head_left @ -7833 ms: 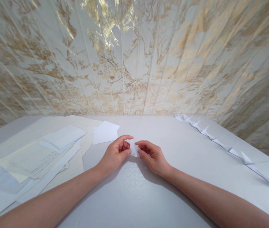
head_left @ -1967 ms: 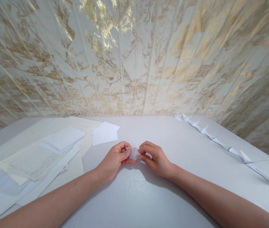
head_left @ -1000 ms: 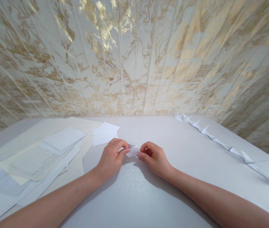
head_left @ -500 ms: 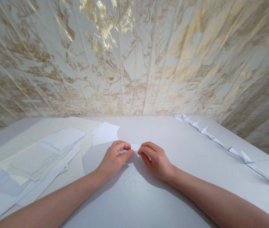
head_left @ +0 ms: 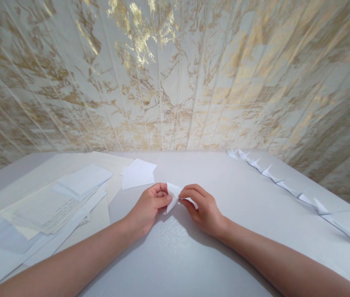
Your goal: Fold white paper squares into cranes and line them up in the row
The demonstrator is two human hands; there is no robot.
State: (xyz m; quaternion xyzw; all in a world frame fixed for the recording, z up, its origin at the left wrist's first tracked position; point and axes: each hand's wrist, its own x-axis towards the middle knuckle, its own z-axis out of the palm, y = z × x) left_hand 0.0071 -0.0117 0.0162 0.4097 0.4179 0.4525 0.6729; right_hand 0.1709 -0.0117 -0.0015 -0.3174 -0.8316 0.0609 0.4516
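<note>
A small folded piece of white paper (head_left: 173,191) is held above the middle of the table, between both hands. My left hand (head_left: 154,205) pinches its left side, thumb in front and fingers behind. At its right edge my right hand (head_left: 202,208) grips it with thumb and fingertips pressed together. The paper stands tilted, with one flap rising above the left fingers and a point showing below the left thumb. Its inner folds are partly hidden by the fingers.
White paper sheets (head_left: 138,173) lie beyond my left hand. At left, a pile holds folded white paper (head_left: 85,180) and a printed sheet (head_left: 51,212). A row of folded paper shapes (head_left: 283,184) runs along the table's right edge. A gold-patterned wall covering (head_left: 175,82) rises behind the table (head_left: 175,264).
The paper has been turned in my hands, so more of its face and a lower point now show. My left fingers have curled further around it. My right hand has barely moved.
</note>
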